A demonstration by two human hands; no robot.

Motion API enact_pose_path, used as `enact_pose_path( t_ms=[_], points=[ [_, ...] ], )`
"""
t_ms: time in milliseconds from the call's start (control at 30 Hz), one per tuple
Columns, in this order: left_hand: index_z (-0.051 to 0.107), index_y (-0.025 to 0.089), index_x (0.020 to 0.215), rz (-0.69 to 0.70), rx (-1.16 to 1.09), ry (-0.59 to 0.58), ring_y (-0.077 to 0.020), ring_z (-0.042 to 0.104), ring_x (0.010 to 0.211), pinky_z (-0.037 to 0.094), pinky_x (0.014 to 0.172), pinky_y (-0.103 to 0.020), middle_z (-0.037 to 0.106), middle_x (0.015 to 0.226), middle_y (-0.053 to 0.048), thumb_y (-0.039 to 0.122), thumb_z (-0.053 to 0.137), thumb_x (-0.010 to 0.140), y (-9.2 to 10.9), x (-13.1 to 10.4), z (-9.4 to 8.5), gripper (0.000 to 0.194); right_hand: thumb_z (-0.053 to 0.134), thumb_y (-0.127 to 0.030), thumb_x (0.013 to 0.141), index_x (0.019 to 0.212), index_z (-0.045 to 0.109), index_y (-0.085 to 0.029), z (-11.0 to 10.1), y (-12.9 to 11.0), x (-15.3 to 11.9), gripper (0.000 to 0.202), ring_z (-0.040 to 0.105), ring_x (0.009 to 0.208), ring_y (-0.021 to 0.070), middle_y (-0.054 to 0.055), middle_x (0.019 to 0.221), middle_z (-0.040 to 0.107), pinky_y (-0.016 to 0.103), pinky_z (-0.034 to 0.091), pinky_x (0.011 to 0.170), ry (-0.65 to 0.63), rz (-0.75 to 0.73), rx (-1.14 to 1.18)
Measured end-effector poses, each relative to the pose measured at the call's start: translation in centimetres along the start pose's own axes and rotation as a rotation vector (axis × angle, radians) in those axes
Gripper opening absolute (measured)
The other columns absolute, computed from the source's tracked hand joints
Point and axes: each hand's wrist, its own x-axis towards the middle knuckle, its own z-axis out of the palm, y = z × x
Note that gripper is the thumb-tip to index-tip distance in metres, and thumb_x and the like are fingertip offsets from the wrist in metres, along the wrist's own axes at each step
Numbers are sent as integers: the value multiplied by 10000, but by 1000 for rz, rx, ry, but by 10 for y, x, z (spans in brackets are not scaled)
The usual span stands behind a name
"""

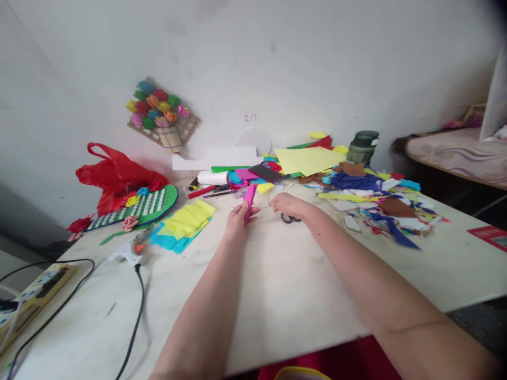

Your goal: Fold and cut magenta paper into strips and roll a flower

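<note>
A folded strip of magenta paper stands upright between the thumb and fingers of my left hand, over the middle of the table. To the right of it, my right hand is closed, its fingertips pressed together around something too small to make out. Black scissor handles lie on the table just below my right hand; the blades are hidden. Left of my left hand, yellow paper sheets rest on blue paper.
A glue gun with its black cord lies at the left, near a power strip. Behind it are a green decorated board and a red plastic bag. Paper scraps and a dark green jar occupy the right back.
</note>
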Motion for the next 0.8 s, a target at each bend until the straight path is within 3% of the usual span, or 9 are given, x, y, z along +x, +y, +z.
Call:
enact_pose_path(
  t_ms=[67,200,333,500,633,733,800],
  points=[
    [611,107,851,-46,-27,-4,-166,662,698,447,494,-202,687,718,-68,342,675,723,2,-1,1,275,452,-261,850,884,657,-116,2,-7,-8,253,617,631,162,114,863,691,232,424,499,-82,-37,65],
    [608,88,828,-121,-69,33,-101,584,493,381,389,-183,667,663,-57,251,599,795,9,-1,-1,167,487,-218,816,925,660,-115,12,-13,-11,229,631,740,157,110,889,683,186,416,463,-378,-262,342],
    [596,78,795,-114,-92,61,-62,515,424,248,303,-163,648,647,-56,248,525,847,11,2,-6,191,493,-196,791,971,677,-145,17,-11,-8,262,635,643,118,93,1040,667,178,390,426,-444,-353,397],
    [543,97,765,-164,-185,105,-43,456,391,237,320,-136,529,512,-2,231,457,883,14,4,-7,198,485,-169,787,1003,687,-166,16,-8,-7,296,638,638,99,77,1127,641,168,384,423,-428,-377,371],
    [512,121,764,-153,-221,-3,-21,246,318,103,306,-140,289,412,91,278,553,828,17,0,-7,175,461,-157,811,947,677,-118,23,-5,0,258,643,652,127,105,987,678,179,397,423,-440,-335,374],
    [495,130,748,-127,-183,-93,-17,180,325,56,322,-149,230,420,105,318,605,786,19,-4,-7,221,408,-151,848,946,647,-84,30,2,13,267,631,644,130,138,951,675,183,400,420,-223,-209,456],
    [451,147,704,-114,-167,-153,-16,181,335,50,334,-151,227,428,105,324,640,756,20,-7,-8,264,406,-131,845,1117,587,-104,35,8,25,328,636,731,134,135,1046,656,185,436,465,-31,-147,499]
  ],
)
